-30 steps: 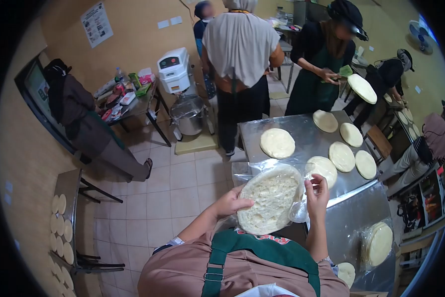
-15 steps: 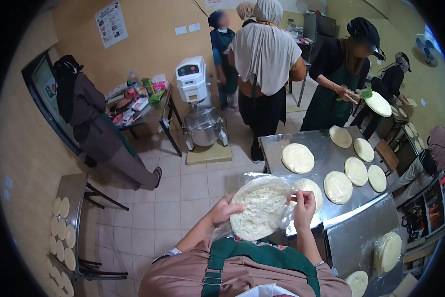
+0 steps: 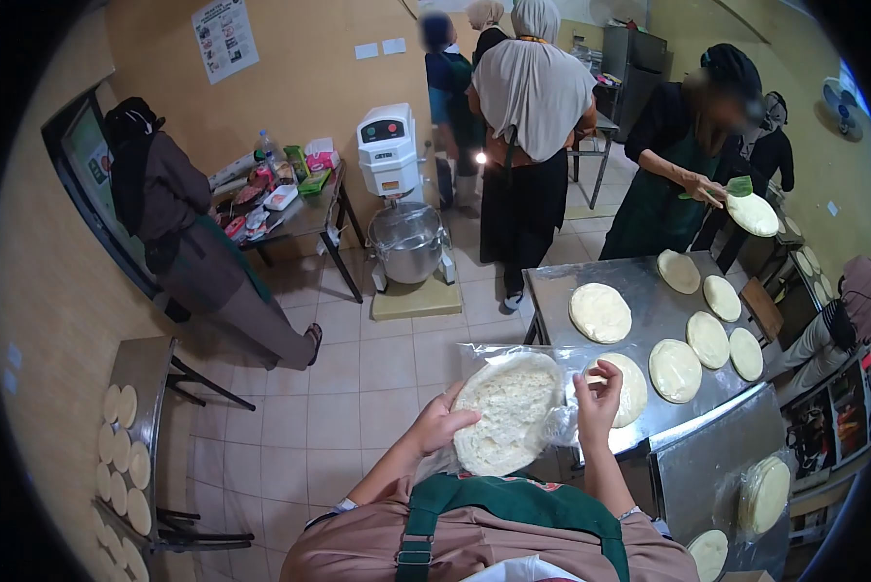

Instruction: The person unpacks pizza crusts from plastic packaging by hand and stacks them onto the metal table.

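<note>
The person's left hand (image 3: 435, 427) holds a round flat bread (image 3: 506, 417) in the air, in front of the green apron (image 3: 513, 495) and to the near left of the steel table (image 3: 550, 276). Its thumb presses on the rough, pale face and its fingers go behind the edge, where they are hidden. The grip is closed on one side only, probably because this leaves the other side free for the right hand (image 3: 598, 400). The bread is tilted with its rough face toward the person, which may help to see it well. Clear plastic (image 3: 559, 427) shows above the bread and past its right edge; whether the bread is inside it, one cannot tell. The right hand is raised just beside this plastic, fingers bent and thumb near to them; whether they pinch the film is not clear. On the table, farther right, pale rounds (image 3: 676, 371) lie flat in one layer, perhaps so that nothing presses on them.
</note>
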A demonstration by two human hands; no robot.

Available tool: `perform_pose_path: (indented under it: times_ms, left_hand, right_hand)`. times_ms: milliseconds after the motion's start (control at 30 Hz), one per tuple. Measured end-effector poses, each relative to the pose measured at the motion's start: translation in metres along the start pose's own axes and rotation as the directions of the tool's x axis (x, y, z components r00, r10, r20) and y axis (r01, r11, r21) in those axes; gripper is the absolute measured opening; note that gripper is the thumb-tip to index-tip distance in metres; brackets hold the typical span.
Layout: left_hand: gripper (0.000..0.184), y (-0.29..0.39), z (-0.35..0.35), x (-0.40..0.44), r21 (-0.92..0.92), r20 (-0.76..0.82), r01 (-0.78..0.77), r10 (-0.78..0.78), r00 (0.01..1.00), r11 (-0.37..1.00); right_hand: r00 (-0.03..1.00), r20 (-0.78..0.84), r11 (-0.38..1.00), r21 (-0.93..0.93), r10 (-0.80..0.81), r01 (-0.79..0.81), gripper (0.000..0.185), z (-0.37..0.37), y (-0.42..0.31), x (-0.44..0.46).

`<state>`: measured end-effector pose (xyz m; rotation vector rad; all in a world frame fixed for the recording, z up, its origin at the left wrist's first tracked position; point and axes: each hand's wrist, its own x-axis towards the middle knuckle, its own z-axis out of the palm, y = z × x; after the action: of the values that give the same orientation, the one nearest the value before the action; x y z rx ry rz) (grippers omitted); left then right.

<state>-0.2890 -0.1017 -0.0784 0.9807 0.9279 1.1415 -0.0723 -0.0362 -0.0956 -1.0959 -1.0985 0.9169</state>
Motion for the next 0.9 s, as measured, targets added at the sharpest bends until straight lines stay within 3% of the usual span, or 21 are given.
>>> perform_pose_path:
  times_ms: [33, 67, 100, 133, 167, 267, 300, 400, 467, 600, 800, 900]
  left_hand:
    - [0.05, 0.0, -0.001, 0.0, 0.105, -0.021, -0.031, 0.033, 0.999, 0.994]
    - [0.05, -0.001, -0.002, 0.0, 0.101, -0.025, -0.03, 0.033, 0.999, 0.994]
    - [0.048, -0.002, -0.003, 0.0, 0.335, -0.019, -0.083, 0.095, 0.995, 0.939]
    - [0.046, -0.003, -0.003, 0.0, 0.55, 0.001, -0.127, 0.151, 0.989, 0.825]
    - [0.046, -0.003, -0.001, -0.001, 0.551, -0.004, -0.119, 0.145, 0.989, 0.826]
    - [0.048, 0.002, 0.005, 0.0, 0.842, 0.176, -0.145, -0.011, 0.984, 0.519]
    - [0.048, 0.0, 0.005, -0.001, 0.844, 0.175, -0.142, -0.015, 0.985, 0.518]
    - [0.038, 0.0, 0.005, 0.001, 0.82, 0.238, -0.17, -0.056, 0.97, 0.547]
    - [0.028, 0.005, 0.007, 0.002, 0.792, 0.25, -0.169, -0.059, 0.967, 0.586]
    - [0.034, 0.009, 0.005, 0.006, 0.807, 0.227, -0.13, -0.099, 0.969, 0.576]
    - [0.037, 0.016, 0.005, 0.008, 0.78, 0.298, -0.156, -0.142, 0.944, 0.606]
    - [0.037, 0.017, 0.005, 0.009, 0.814, 0.303, -0.157, -0.178, 0.936, 0.559]
  right_hand:
    - [0.982, -0.048, 0.966, -0.192, -0.184, 0.171, 0.023, 0.004, -0.003, -0.003]
    - [0.985, 0.026, 0.973, -0.156, -0.169, 0.171, 0.027, 0.009, -0.004, -0.006]
    - [0.914, 0.234, 0.87, -0.3, -0.331, 0.392, 0.029, 0.014, -0.009, -0.007]
    - [0.823, 0.372, 0.789, -0.289, -0.429, 0.542, 0.032, 0.021, -0.016, -0.009]
    - [0.705, 0.5, 0.694, -0.252, -0.504, 0.675, 0.034, 0.03, -0.029, -0.013]
    - [0.561, 0.736, 0.74, -0.123, -0.379, 0.661, 0.036, 0.047, -0.067, -0.025]
    - [0.563, 0.735, 0.743, -0.122, -0.378, 0.658, 0.036, 0.047, -0.067, -0.025]
    - [0.398, 0.886, 0.696, -0.13, -0.237, 0.706, 0.024, 0.041, -0.054, -0.019]
    - [0.418, 0.877, 0.734, -0.12, -0.237, 0.668, 0.021, 0.037, -0.056, -0.016]
    - [0.456, 0.842, 0.772, -0.079, -0.287, 0.631, 0.016, 0.03, -0.057, -0.013]
    - [0.384, 0.868, 0.736, -0.032, -0.315, 0.676, 0.013, 0.026, -0.056, -0.009]
    - [0.415, 0.869, 0.74, -0.088, -0.27, 0.666, 0.015, 0.027, -0.052, -0.011]
